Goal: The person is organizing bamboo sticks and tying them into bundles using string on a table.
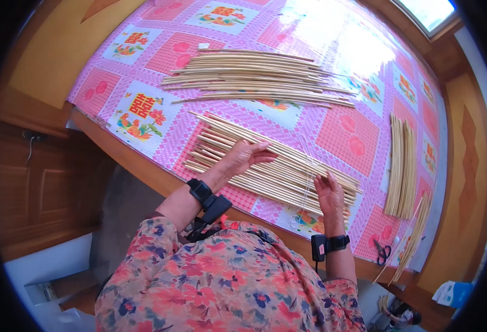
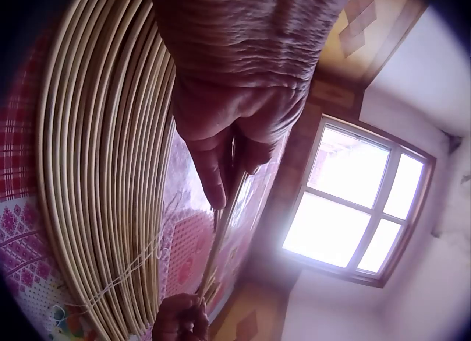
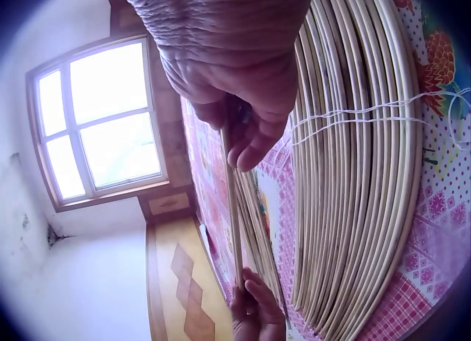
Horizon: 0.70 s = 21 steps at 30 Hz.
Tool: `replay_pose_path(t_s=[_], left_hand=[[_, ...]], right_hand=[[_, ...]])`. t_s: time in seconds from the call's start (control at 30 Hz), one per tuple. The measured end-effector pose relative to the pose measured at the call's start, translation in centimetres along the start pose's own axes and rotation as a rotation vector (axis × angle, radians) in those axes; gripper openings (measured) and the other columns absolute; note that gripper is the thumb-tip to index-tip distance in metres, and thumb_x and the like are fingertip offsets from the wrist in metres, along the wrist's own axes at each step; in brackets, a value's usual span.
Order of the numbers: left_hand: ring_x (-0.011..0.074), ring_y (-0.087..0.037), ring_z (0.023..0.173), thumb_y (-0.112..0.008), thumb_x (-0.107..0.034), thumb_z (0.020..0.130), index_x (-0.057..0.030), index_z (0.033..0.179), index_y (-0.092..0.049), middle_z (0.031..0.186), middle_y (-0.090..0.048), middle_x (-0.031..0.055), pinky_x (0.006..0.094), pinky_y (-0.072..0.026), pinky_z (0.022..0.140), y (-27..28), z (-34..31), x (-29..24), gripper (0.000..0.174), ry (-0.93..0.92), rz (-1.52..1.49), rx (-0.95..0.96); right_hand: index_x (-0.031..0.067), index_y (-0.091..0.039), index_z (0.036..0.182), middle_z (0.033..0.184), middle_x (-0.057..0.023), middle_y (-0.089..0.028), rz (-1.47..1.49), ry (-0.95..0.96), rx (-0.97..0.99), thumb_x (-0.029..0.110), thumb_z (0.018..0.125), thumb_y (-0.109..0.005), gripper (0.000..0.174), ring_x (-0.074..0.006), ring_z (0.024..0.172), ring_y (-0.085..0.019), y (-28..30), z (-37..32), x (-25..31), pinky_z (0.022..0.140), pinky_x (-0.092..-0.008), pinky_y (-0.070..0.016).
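A row of thin pale sticks [image 1: 276, 182] lies side by side on the table in front of the body. White string [image 3: 353, 114] runs across the row near its right end, with loose ends past the outermost stick. Above the row's far side, my left hand [image 1: 249, 157] pinches a thin stick [image 3: 234, 223] between thumb and fingers. Toward the stick's other end my right hand [image 1: 330, 198] grips it too, with curled fingers. Both wrist views show the stick stretching from one hand to the other, raised over the table.
A loose spread of sticks [image 1: 254, 74] lies farther back on the patterned pink tablecloth [image 1: 348, 133]. To the right are a stick bundle [image 1: 401, 166], a smaller bunch [image 1: 415, 238] and dark-handled scissors [image 1: 383, 252] near the table edge. A window [image 3: 110, 120] stands beyond the table.
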<state>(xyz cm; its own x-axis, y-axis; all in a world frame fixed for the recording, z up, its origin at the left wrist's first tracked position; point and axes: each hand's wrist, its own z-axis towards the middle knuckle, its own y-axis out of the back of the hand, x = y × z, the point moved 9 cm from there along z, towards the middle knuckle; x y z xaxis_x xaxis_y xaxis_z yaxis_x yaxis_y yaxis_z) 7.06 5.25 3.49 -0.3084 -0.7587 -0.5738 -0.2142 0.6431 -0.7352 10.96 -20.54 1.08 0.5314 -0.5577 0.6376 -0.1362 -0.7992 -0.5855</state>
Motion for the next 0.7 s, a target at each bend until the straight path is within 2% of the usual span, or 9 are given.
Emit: replay_pose_path(t_s=[0.2,0.23,0.27,0.33,0.57,0.7], left_hand=[[0.0288,-0.06,0.088,-0.055,-0.01,0.083,0.0064,0.097,-0.054,0.092,-0.059,0.0184,0.0326,-0.0519,0.078,-0.1,-0.3,-0.1,0.022,0.037,0.005,-0.038],[0.026,-0.061,0.084,-0.055,-0.01,0.083,0.007,0.093,-0.056,0.088,-0.06,0.0171,0.0317,-0.0529,0.076,0.1,-0.2,0.0,0.02,0.0,-0.003,-0.043],[0.0256,-0.061,0.085,-0.055,-0.011,0.083,0.0062,0.092,-0.056,0.087,-0.06,0.0153,0.0328,-0.0518,0.078,0.2,0.0,0.1,0.019,-0.019,-0.031,-0.005],[0.0264,-0.06,0.088,-0.055,-0.011,0.083,0.0049,0.09,-0.057,0.091,-0.06,0.0166,0.0333,-0.0508,0.081,-0.2,-0.3,-0.1,0.018,0.025,0.032,-0.043],[0.0295,-0.06,0.089,-0.053,-0.009,0.084,0.004,0.094,-0.056,0.09,-0.06,0.0152,0.0333,-0.0531,0.078,0.3,-0.1,-0.1,0.017,0.004,0.019,-0.066],[0.0286,-0.059,0.091,-0.051,-0.01,0.085,0.0023,0.094,-0.056,0.092,-0.059,0.0147,0.034,-0.0518,0.081,0.5,0.0,-0.2,0.016,-0.006,0.062,-0.057]], right_hand=[[0.004,-0.055,0.092,0.085,-0.0107,-0.06,-0.008,-0.001,-0.031,0.01,0.081,-0.057,0.013,-0.0245,0.081,-0.06,-0.3,-0.1,-0.2,0.073,-0.0362,-0.052],[0.0037,-0.055,0.091,0.086,-0.0108,-0.06,0.002,-0.011,-0.001,0.01,0.081,-0.057,0.013,-0.0248,0.081,-0.06,-1.1,-0.2,-0.3,0.074,-0.037,-0.0518],[0.0034,-0.055,0.091,0.086,-0.0109,-0.06,0.011,-0.01,0.015,0.01,0.081,-0.057,0.013,-0.0251,0.08,-0.06,-1.5,-0.6,0.0,0.074,-0.0378,-0.0515],[0.0027,-0.056,0.089,0.084,-0.0111,-0.06,0.04,-0.014,0.049,0.01,0.081,-0.057,0.011,-0.0257,0.08,-0.06,-1.3,-0.3,-0.1,0.075,-0.039,-0.051],[0.0025,-0.057,0.087,0.081,-0.011,-0.06,0.064,-0.038,0.022,0.011,0.081,-0.057,0.01,-0.0253,0.079,-0.061,-1.1,0.0,-0.3,0.075,-0.0367,-0.0515],[0.0015,-0.056,0.09,0.084,-0.0114,-0.059,0.07,-0.046,0.045,0.011,0.082,-0.056,0.013,-0.0242,0.082,-0.06,-1.4,-0.1,-0.3,0.076,-0.0353,-0.0511]])
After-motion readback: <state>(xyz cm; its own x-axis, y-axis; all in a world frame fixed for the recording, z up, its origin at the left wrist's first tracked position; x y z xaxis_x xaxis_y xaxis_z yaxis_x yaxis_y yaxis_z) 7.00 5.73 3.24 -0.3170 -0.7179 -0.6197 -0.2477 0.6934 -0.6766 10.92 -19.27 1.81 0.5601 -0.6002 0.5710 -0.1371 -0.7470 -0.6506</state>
